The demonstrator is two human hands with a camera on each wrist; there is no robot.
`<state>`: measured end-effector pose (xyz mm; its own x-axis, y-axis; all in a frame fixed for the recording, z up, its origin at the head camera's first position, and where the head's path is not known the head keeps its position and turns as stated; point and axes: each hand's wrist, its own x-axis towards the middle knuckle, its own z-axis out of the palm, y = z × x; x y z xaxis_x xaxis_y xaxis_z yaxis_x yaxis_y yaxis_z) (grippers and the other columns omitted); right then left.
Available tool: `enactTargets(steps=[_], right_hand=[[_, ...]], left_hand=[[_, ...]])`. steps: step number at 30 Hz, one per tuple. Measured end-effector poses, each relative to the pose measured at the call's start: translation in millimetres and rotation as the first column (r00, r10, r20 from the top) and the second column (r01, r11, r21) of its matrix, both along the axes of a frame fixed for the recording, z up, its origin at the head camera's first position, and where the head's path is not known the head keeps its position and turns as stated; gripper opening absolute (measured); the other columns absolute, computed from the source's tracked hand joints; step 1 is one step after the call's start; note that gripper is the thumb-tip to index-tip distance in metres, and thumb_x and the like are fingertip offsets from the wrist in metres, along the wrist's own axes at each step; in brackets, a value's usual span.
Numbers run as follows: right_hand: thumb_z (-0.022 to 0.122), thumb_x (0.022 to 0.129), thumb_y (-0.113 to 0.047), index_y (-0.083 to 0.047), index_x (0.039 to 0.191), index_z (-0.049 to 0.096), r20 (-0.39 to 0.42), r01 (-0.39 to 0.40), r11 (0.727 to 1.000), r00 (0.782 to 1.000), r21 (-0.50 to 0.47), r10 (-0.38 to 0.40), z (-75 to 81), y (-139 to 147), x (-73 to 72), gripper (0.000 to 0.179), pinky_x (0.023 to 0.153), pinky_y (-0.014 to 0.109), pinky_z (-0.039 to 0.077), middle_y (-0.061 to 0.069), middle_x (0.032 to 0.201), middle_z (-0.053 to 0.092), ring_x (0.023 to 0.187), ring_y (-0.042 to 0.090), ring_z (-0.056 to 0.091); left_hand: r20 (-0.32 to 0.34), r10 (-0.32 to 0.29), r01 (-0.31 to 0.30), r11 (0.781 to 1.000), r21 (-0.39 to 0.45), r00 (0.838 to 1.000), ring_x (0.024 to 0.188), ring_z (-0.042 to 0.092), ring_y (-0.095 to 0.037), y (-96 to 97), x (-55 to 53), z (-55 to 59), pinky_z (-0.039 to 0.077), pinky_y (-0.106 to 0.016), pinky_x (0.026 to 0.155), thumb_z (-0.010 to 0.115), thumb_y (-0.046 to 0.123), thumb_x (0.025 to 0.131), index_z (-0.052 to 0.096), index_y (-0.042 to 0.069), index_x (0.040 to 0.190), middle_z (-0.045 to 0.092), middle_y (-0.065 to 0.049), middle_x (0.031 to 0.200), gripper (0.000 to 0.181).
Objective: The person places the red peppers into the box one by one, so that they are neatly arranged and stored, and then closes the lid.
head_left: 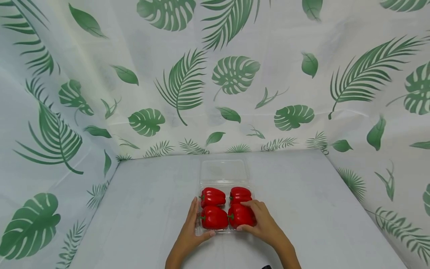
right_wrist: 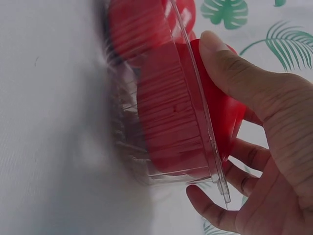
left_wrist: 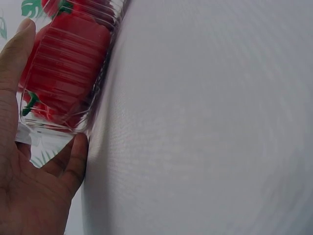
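In the head view a clear plastic clamshell box point(head_left: 221, 231) lies with its lid point(head_left: 224, 170) folded back. Several glossy red bell peppers with green stems sit inside in two rows. My right hand point(head_left: 265, 226) grips the near-right bell pepper point(head_left: 240, 216), thumb on the near side and fingers on the far side. The right wrist view shows that pepper point(right_wrist: 168, 110) mostly below the box's rim. My left hand point(head_left: 188, 233) holds the box's near-left corner, fingers along the left wall and thumb by the front edge. Beside it sits the near-left pepper point(head_left: 214, 218).
The box stands on a white-covered table point(head_left: 151, 194). White cloth point(head_left: 248, 123) printed with green leaves hangs behind and at both sides. A small dark object point(head_left: 266, 267) shows at the bottom edge of the head view.
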<state>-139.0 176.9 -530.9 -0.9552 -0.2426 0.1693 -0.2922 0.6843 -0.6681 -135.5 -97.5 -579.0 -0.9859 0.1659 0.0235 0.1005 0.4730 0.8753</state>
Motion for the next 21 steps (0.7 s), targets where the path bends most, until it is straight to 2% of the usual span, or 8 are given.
enactTargets(steps=[6,10,21], right_hand=[[0.087,0.068,-0.043,-0.016,0.126,0.054,-0.01,0.003,1.0,1.0,-0.001,-0.003,-1.9,-2.7,1.2,0.072,0.084,0.04,0.06,0.004,0.122,0.052,0.115,0.021,0.048],[0.088,0.067,-0.041,-0.014,0.126,0.055,-0.03,0.0,1.0,1.0,0.002,0.0,-2.7,-3.6,0.2,0.072,0.086,0.04,0.06,0.004,0.119,0.05,0.117,0.022,0.045],[0.087,0.07,-0.037,-0.009,0.128,0.054,0.053,0.007,1.0,0.999,-0.022,-0.006,0.5,-3.3,0.3,0.072,0.089,0.045,0.059,0.008,0.121,0.05,0.118,0.026,0.045]], left_hand=[[0.002,0.004,-0.004,1.0,-0.007,1.0,0.152,0.015,-0.032,-1.8,0.4,-0.6,0.033,-0.062,0.111,0.079,0.055,0.073,0.008,0.032,0.158,0.006,0.006,0.166,0.114],[-0.004,0.003,-0.003,1.0,0.0,1.0,0.152,0.014,-0.032,-2.9,0.2,-0.9,0.032,-0.063,0.112,0.079,0.056,0.073,0.009,0.031,0.158,0.005,0.007,0.166,0.113],[-0.001,0.001,-0.001,1.0,0.005,1.0,0.152,0.015,-0.032,-0.8,-0.6,-0.9,0.032,-0.062,0.112,0.08,0.054,0.073,0.009,0.032,0.158,0.006,0.007,0.166,0.113]])
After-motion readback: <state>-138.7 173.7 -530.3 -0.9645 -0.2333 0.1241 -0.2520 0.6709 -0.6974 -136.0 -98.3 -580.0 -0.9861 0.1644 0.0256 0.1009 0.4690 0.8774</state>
